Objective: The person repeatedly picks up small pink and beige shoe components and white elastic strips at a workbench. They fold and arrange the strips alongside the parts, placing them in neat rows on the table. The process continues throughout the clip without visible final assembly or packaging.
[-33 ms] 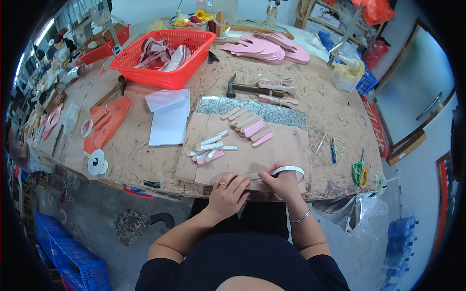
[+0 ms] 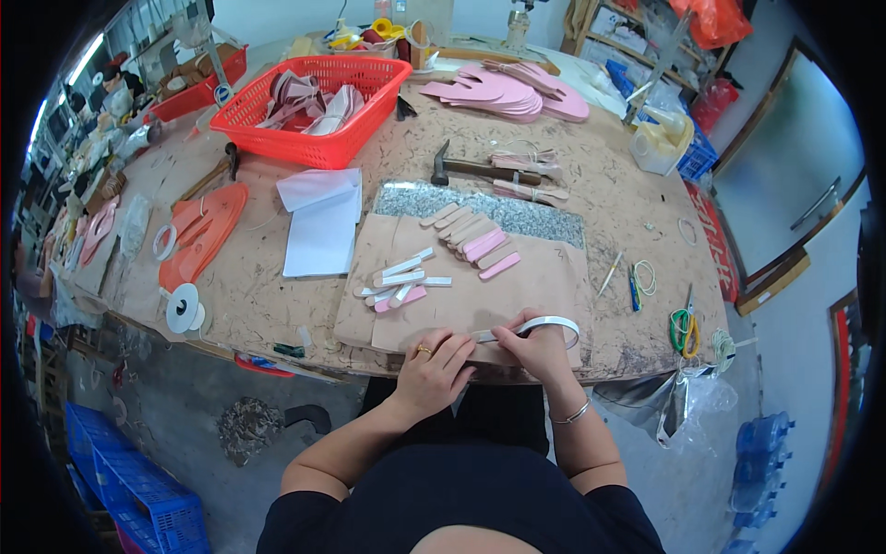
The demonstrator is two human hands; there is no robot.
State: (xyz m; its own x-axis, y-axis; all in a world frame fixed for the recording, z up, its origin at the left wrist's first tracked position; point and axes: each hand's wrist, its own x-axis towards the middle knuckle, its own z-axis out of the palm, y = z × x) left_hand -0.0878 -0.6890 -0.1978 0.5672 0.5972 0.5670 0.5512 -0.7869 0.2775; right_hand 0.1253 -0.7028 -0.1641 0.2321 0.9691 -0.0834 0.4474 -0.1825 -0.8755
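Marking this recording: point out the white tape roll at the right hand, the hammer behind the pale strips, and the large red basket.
White tape roll (image 2: 556, 320): head view, far edge of the ring.
Hammer (image 2: 489, 170): head view, its handle.
Large red basket (image 2: 293, 146): head view, its near wall.

The person's short-sleeved top (image 2: 452, 494) is navy, the trousers (image 2: 506, 411) black. The left hand (image 2: 434, 374) bears a golden ring (image 2: 425, 349); behind the right hand's (image 2: 535, 351) grip sits a silvery bangle (image 2: 574, 413).

Large lettering (image 2: 717, 246) on a red banner (image 2: 705, 214), small dark mark (image 2: 560, 251) on brown sheet (image 2: 498, 305)
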